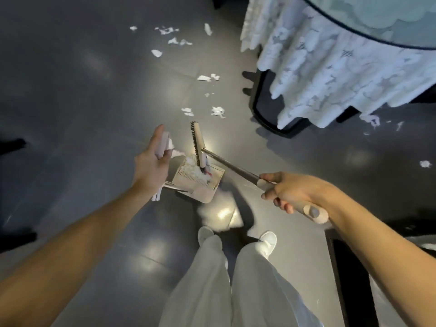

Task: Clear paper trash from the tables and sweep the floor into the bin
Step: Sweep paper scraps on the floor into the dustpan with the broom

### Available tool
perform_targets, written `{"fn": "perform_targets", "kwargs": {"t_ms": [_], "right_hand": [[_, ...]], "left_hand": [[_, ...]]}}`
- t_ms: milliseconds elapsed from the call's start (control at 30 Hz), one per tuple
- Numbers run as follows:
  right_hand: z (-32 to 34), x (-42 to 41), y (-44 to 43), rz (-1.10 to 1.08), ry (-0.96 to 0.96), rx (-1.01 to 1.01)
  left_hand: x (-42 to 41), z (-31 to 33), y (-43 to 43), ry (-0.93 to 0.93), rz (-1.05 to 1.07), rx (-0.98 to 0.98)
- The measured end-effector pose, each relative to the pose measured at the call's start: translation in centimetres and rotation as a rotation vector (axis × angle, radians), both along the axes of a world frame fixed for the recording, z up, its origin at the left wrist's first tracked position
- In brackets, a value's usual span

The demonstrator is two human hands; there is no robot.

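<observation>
My right hand (292, 195) grips the pale grip end of a broom handle (231, 167). The broom head (197, 143) stands on edge, its lower end in the dustpan (199, 186). White paper scraps (192, 169) lie piled inside the dustpan. My left hand (151, 165) holds the dustpan's upright white handle (162, 143), fingers partly straight along it. Several torn paper bits (218, 111) are scattered on the dark grey floor ahead, with more paper bits (175, 41) farther off.
A round glass-topped table with a white lace cloth (330, 67) stands at the upper right on a black base (264, 114). Paper scraps (372, 119) lie beyond it on the right. A dark frame (349, 279) is beside my right leg. My feet (267, 241) are below the dustpan.
</observation>
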State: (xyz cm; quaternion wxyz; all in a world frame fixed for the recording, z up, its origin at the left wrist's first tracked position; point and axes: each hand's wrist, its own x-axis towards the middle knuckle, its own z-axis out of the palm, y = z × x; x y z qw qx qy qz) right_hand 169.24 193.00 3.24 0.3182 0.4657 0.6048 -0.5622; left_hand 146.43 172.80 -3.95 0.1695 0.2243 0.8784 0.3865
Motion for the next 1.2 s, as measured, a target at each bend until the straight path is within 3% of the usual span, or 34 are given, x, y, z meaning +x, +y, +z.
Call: {"fn": "perform_targets", "kwargs": {"t_ms": [167,433,600,700,800,1067,1200], "right_hand": [[1.6,-7.1,-1.5,0.329,0.023,0.121],[-0.3,-17.1,-4.4,0.652,-0.015,0.402],[-3.4,-20.8,-5.8,0.861,-0.078,0.549],[-3.8,-20.9,-5.8,0.951,-0.164,0.445],[-3.3,-19.6,-5.1,0.951,-0.199,0.323],[-0.8,-14.4,-0.3,0.523,-0.168,0.085],[-0.6,-12.3,-0.6,0.476,-0.101,0.139]], "left_hand": [[-2.4,-0.2,-5.5,-0.033,0.201,-0.030],[-6.4,-0.2,-10.4,-0.110,0.495,0.026],[-9.3,0.0,-10.2,-0.142,0.487,0.000],[-10.6,0.2,-10.1,-0.126,0.429,-0.044],[-11.5,0.5,-10.1,-0.124,0.412,-0.061],[-11.2,0.7,-10.5,-0.180,0.393,-0.030],[-10.6,1.0,-11.3,-0.159,0.293,-0.062]]}}
